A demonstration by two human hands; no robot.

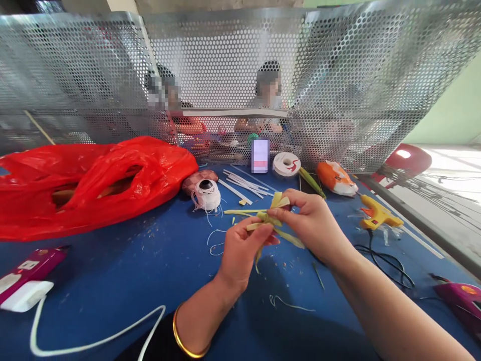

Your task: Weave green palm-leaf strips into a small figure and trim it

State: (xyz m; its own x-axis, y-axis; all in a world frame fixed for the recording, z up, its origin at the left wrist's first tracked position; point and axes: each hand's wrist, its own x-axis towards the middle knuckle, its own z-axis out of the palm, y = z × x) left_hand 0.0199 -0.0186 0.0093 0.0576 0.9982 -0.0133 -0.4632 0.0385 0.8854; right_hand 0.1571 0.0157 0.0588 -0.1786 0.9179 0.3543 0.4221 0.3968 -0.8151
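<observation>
Red plastic bag (161,150) sits left of the white thread ball (207,197). Right of that ball, nearer the wearer, the left hand (240,250) pinches folded yellow-green strips (267,216) (ribbon or leaf, can't tell), and the right hand (314,220) pinches their other side. I'd pin the crossing with the left thumb and snug the loop gently, no twisting. Glue gun (379,213)'s far right of the ball.
</observation>
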